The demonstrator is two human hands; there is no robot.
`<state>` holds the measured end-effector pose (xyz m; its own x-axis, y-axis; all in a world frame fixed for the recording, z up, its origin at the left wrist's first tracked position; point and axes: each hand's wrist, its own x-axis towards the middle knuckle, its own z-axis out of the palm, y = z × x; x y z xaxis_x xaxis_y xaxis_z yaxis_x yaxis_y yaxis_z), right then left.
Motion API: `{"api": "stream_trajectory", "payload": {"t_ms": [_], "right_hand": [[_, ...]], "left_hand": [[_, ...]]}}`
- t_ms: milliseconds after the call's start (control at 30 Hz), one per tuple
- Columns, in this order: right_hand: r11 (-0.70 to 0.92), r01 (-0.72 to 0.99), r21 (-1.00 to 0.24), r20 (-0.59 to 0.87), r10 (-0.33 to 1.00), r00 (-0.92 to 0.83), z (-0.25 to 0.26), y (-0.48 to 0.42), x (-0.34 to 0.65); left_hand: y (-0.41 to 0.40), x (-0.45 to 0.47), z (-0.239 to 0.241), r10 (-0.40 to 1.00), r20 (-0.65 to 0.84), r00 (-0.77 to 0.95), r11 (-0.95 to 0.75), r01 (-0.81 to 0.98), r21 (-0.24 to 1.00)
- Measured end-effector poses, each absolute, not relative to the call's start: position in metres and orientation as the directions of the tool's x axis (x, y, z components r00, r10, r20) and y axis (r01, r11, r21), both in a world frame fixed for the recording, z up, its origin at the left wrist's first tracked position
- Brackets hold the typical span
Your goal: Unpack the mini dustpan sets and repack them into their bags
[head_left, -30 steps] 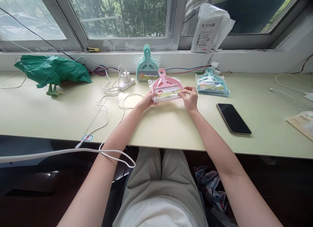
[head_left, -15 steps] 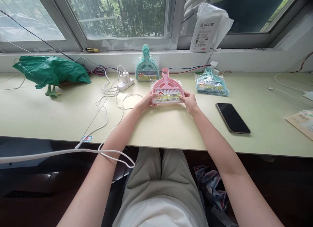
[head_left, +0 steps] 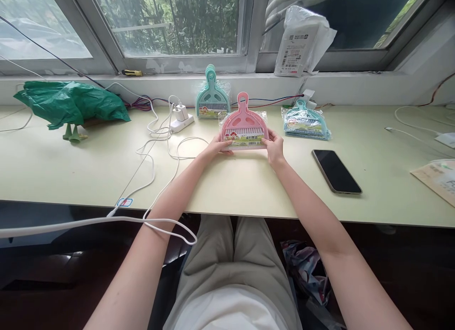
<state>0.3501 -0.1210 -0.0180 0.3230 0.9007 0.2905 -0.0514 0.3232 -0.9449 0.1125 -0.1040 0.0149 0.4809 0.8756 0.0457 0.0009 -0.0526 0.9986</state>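
Left hand [head_left: 215, 147], right hand [head_left: 275, 148] — both hold dustpan [head_left: 244, 120] (pink)

White top [head_left: 234, 313]; creased, loose grey-beige trousers [head_left: 232, 268]; both forearms [head_left: 309, 209] bare.

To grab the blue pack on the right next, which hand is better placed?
Probably the right hand: it is nearer the blue pack. The left hand grips the opposite edge of the pink dustpan. Both hold the dustpan, so the right would first have to let go.
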Motion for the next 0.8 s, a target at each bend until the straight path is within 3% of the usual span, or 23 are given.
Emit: {"api": "stream_trajectory", "payload": {"t_ms": [300,533,800], "right_hand": [[0.34,0.0,-0.94,0.326,0.902,0.283,-0.0141,-0.1223,0.3485],[0.275,0.149,-0.95,0.305,0.919,0.249,-0.0174,-0.1253,0.3446],[0.227,0.065,-0.972,0.236,0.932,0.274,-0.015,-0.1256,0.3492]], "left_hand": [[-0.1042,0.1141,0.0169,0.905,0.033,0.424,-0.027,-0.018,0.999],[-0.104,0.114,0.0175,0.901,0.047,0.431,-0.073,0.044,0.996],[-0.1083,0.1172,0.0232,0.876,0.019,0.482,-0.049,0.05,0.998]]}}
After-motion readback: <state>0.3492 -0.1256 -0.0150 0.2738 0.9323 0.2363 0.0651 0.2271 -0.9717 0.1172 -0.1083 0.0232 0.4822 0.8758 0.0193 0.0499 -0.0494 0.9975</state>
